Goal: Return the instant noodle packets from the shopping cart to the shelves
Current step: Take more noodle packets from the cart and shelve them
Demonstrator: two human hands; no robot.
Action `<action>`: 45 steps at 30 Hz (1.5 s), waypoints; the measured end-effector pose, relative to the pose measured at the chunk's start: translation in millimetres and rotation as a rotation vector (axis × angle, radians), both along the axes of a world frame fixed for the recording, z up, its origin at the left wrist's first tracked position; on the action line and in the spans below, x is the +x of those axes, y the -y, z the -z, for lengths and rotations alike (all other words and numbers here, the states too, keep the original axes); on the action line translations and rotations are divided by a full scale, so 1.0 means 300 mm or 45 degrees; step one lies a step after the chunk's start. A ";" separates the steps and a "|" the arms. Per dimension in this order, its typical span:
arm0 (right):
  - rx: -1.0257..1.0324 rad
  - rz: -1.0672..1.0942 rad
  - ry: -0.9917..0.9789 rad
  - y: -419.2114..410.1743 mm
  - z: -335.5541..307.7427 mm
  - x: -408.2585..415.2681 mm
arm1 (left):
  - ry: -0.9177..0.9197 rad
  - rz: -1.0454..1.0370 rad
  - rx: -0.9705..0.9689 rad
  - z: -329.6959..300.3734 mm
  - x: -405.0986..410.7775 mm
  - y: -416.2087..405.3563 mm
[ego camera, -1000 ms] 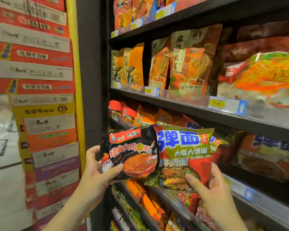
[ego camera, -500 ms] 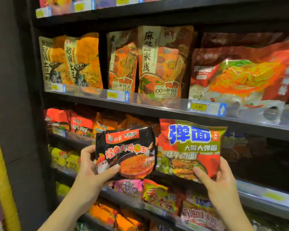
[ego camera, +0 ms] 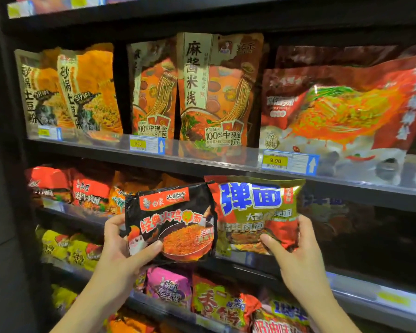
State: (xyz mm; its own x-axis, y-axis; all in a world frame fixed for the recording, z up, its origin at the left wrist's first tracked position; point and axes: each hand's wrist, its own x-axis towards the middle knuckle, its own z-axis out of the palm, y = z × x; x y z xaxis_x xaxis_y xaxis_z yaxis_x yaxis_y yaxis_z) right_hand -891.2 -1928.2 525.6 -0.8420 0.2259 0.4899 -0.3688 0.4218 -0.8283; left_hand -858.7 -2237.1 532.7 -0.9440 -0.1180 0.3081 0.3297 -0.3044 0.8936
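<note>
The black noodle packet (ego camera: pixel 171 222) carries red-orange lettering and an orange noodle picture — the red packet (ego camera: pixel 256 212) beside it shows big blue characters over an olive-green band; price tags (ego camera: pixel 289 162) are yellow and blue.

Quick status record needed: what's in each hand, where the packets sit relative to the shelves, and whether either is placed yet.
left hand: grips black noodle packet
right hand: grips red-and-gold noodle packet
packets: side by side, upright, held in front of the second shelf
placed: neither yet
shelf price tag: 9.90
</note>
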 end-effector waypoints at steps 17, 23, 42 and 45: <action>0.451 0.313 0.373 0.087 -0.060 -0.068 | -0.042 0.076 0.017 -0.021 -0.132 0.073; 0.813 0.533 0.654 0.056 -0.018 -0.035 | -0.012 0.180 0.034 -0.013 -0.162 0.101; 0.811 0.438 0.638 0.093 -0.114 0.045 | -0.042 0.383 -0.045 -0.018 -0.172 0.045; 0.761 0.363 0.552 0.100 -0.160 0.123 | -0.031 0.434 -0.085 -0.022 -0.166 0.025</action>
